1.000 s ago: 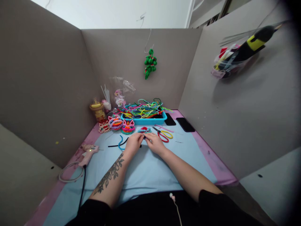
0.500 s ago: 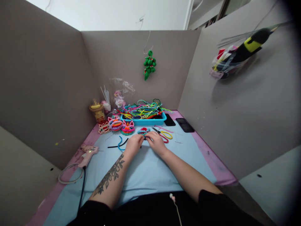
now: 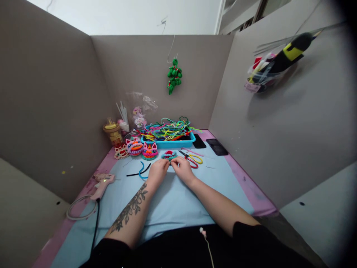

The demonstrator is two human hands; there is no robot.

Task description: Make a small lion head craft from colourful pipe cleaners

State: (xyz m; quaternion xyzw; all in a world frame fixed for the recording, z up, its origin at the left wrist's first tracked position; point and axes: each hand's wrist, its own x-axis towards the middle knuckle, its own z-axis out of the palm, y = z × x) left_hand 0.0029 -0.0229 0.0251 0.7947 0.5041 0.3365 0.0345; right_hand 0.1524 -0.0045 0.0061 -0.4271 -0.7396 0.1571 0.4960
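My left hand [image 3: 157,172] and my right hand [image 3: 183,170] meet fingertip to fingertip over the blue cloth, both closed in a pinch. Whatever sits between the fingertips is too small and too covered to make out. Just beyond them lies a teal and red fuzzy pipe-cleaner piece [image 3: 169,155], its near edge close to the fingers. A blue pipe cleaner [image 3: 141,171] crosses a black pipe cleaner [image 3: 133,175] to the left of my left hand. Scissors [image 3: 192,160] with one red and one yellow handle lie open past my right hand.
Finished pipe-cleaner animal heads [image 3: 150,152] stand at the back left, beside a blue tray [image 3: 167,144] heaped with pipe cleaners. Two phones [image 3: 216,147] lie at the back right. A pink glue gun [image 3: 102,187] with its cord rests at left. Grey partitions [image 3: 156,74] enclose the table.
The view has shifted slightly. My fingertips have drawn a little nearer to me, and more of the teal and red piece shows beyond them. Both hands stay pinched together.
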